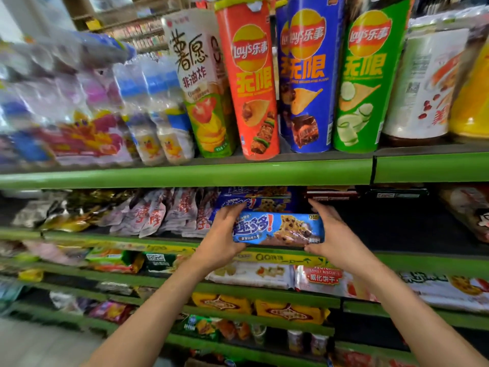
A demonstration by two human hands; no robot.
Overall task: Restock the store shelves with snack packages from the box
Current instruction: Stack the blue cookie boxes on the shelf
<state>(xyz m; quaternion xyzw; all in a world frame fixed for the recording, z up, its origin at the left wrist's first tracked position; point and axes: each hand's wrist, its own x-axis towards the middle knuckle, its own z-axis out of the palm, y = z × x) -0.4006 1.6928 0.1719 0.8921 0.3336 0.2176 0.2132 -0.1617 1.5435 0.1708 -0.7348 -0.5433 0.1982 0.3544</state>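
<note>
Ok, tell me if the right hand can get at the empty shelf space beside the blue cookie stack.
Probably yes: the right hand grips the cookie pack beside that dark gap, with nothing between.

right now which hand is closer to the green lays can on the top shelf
Right. The right hand grips the right end of the blue cookie pack, almost straight below the green can. The left hand grips the pack's left end, further left, under the red can.

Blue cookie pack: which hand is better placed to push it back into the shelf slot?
Probably the right hand. It grips the blue cookie pack at the end beside the dark open gap, with free room there. The left hand holds the other end, crowded against the white-and-red bags.
</note>
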